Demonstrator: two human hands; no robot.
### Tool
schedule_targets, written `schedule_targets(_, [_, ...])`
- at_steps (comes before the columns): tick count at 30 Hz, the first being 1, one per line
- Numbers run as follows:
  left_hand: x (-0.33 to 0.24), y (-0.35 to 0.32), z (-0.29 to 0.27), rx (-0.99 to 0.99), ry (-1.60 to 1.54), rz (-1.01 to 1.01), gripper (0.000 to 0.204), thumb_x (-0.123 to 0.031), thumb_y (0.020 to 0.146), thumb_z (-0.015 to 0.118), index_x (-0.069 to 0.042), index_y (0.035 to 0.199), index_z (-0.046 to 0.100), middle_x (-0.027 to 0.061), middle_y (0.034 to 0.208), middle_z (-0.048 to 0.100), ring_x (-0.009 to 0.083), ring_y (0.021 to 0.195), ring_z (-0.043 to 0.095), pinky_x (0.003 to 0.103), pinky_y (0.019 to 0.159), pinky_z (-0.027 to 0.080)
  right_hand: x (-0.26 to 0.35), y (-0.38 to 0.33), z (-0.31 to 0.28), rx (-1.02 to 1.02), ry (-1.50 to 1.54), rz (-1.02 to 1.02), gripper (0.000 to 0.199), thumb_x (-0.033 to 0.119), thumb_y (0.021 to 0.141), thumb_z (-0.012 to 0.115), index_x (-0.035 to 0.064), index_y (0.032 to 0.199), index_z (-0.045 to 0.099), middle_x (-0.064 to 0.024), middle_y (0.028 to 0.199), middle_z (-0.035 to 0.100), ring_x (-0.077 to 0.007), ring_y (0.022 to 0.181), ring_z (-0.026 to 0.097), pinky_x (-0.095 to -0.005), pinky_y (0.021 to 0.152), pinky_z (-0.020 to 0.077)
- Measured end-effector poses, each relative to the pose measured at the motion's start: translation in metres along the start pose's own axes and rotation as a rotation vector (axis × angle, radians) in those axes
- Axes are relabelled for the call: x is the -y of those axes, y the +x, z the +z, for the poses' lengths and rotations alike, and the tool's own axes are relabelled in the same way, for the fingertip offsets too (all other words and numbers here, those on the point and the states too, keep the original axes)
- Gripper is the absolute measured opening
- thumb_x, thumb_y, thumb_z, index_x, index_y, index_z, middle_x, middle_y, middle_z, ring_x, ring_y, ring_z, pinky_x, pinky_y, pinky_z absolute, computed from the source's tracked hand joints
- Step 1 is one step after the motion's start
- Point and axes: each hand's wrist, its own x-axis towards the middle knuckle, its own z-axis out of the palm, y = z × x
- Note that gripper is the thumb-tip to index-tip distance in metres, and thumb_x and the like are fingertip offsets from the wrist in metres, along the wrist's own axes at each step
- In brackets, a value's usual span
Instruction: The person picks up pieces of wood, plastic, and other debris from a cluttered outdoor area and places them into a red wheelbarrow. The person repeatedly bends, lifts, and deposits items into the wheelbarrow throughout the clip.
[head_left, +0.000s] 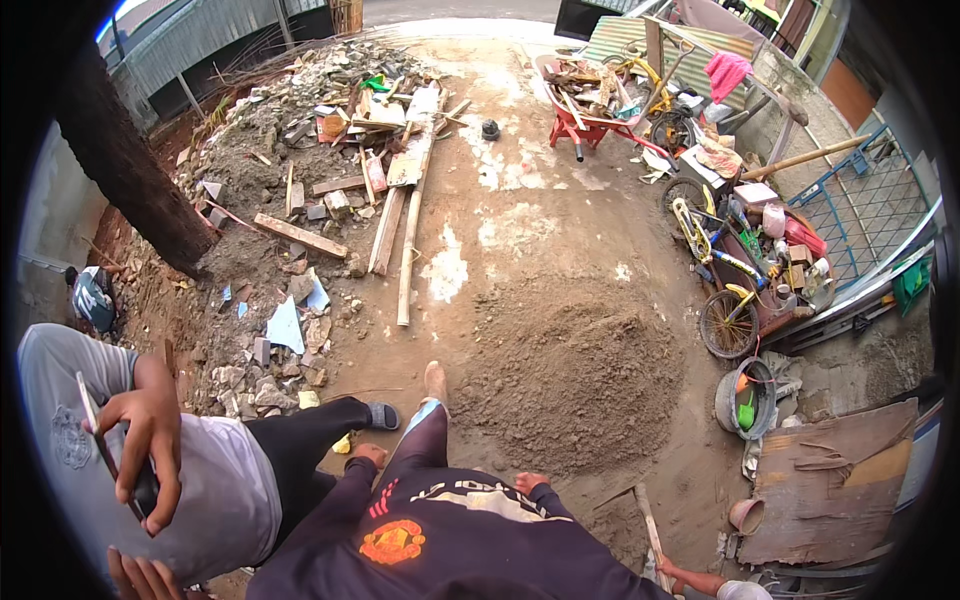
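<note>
I stand on bare dirt in a dark purple shirt [440,530] with an orange emblem, and one foot [435,382] points toward a sand heap [570,375]. My left hand [366,455] rests against my hip at the end of its sleeve. My right hand [530,482] rests at the other hip. Only the knuckles of each show, and nothing is visible in either hand.
A person in a grey shirt [215,490] stands close on my left, holding a phone [145,488]. Another person's hand [685,577] grips a wooden handle [648,525] at lower right. Rubble and planks [400,215] lie ahead left. A red wheelbarrow [590,115] and a small bicycle [720,280] stand at right.
</note>
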Motion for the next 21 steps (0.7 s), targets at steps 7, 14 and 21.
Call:
schedule_targets(7, [-0.098,0.096,-0.051,-0.116,0.539,0.457,0.039,-0.037,0.090,0.047,-0.005,0.089,0.069,0.0089,0.075,0.066,0.0158,0.070,0.065,0.031,0.061,0.049,0.184,0.019,0.055,-0.170,0.020,0.060,0.050,0.040,0.096,0.037,-0.0024,0.095,0.064,-0.0139,0.087,0.067,-0.0271,0.068,0.065,-0.0370,0.062,0.0569])
schedule_targets(14, [-0.367,0.132,-0.176,0.441,-0.648,-0.082,0.050,-0.030,0.090,0.054,-0.006,0.133,0.042,0.0115,0.129,0.053,0.0260,0.102,0.061,0.035,0.061,0.050,0.356,0.019,0.112,-0.373,0.060,-0.042,0.048,0.042,0.094,0.042,0.0023,0.088,0.069,-0.0095,0.082,0.066,-0.0234,0.065,0.065,-0.0353,0.056,0.0545])
schedule_targets(21, [-0.533,0.139,-0.167,1.275,-0.931,-0.327,0.057,-0.033,0.095,0.047,-0.003,0.141,0.032,0.0199,0.143,0.036,0.0313,0.126,0.044,0.040,0.103,0.038,0.492,0.049,0.176,-0.396,-0.004,-0.173,0.039,0.033,0.094,0.047,0.0012,0.088,0.069,-0.0136,0.086,0.069,-0.0251,0.063,0.065,-0.0372,0.057,0.0554])
